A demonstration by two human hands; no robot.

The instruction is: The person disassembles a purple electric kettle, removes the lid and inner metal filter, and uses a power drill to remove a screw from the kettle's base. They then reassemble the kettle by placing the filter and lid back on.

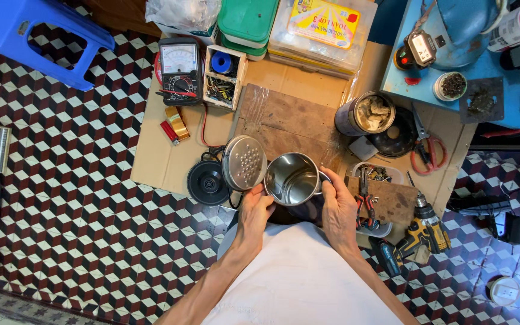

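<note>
A stainless steel kettle body (293, 177) lies tilted with its open mouth facing up at me, its hinged lid (244, 162) swung open to the left. My left hand (254, 210) grips the kettle's near rim at the lid hinge. My right hand (338, 207) holds the kettle's right side by its dark handle. A round black kettle base (207, 182) sits on the cardboard just left of the lid.
Cardboard sheet (164, 156) and wooden board (290, 117) cover the tiled floor. Multimeter (179, 69), small parts box (222, 75), tin can (365, 113), red-handled scissors (427, 147), pliers (365, 198), yellow cordless drill (422, 232), plastic containers (323, 30), blue stool (43, 30).
</note>
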